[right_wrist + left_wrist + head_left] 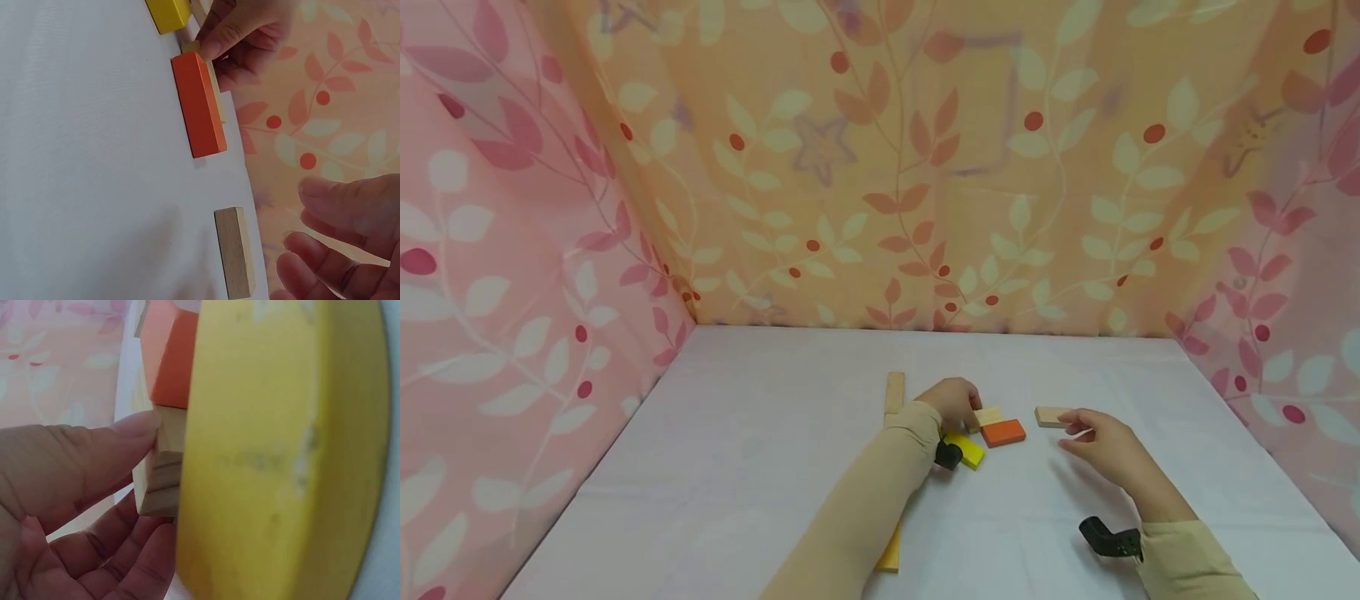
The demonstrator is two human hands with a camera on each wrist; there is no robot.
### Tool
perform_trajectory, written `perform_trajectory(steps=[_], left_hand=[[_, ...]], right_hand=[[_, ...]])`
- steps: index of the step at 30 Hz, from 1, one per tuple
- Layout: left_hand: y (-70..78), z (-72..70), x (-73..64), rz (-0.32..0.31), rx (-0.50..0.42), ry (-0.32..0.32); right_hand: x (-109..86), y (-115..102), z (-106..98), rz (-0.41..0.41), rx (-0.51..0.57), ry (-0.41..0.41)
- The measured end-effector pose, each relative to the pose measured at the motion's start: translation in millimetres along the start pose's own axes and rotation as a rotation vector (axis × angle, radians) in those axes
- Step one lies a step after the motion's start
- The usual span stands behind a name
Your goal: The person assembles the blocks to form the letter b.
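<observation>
My left hand point(953, 402) pinches the end of a plain wooden block point(169, 430), its thumb on one side and its fingers curled at the other. Right beside that block lies an orange block point(1003, 432). A yellow block point(967, 451) sits just under my left wrist and fills much of the left wrist view. My right hand point(1105, 446) hovers with its fingers loosely bent and nothing in them. By its fingertips, a second plain wooden block point(234, 253) lies flat on the table.
Left of my left hand, a plain wooden strip point(895, 392) points away from me. A yellowish block point(889, 557) shows below my left forearm, which covers what lies between. The white table point(700, 467) ends at patterned cloth walls point(760, 208).
</observation>
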State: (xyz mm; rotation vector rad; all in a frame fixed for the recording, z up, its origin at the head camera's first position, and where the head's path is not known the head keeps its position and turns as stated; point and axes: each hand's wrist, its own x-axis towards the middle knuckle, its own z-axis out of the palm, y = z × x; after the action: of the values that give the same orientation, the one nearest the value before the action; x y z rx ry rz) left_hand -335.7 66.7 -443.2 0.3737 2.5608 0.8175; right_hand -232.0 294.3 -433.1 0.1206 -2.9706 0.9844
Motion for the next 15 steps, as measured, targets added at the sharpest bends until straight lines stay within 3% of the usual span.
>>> perform_trajectory(steps=[6,15], left_hand=[[3.8,1.8,-6.0,-0.001,0.030,0.016],[6.1,5.1,-4.0,0.059,0.107,0.022]], right_hand=[[-1.2,1.6,-0.2,-0.008,0.005,0.004],[-2.3,0.8,-0.7,0.012,0.003,-0.011]])
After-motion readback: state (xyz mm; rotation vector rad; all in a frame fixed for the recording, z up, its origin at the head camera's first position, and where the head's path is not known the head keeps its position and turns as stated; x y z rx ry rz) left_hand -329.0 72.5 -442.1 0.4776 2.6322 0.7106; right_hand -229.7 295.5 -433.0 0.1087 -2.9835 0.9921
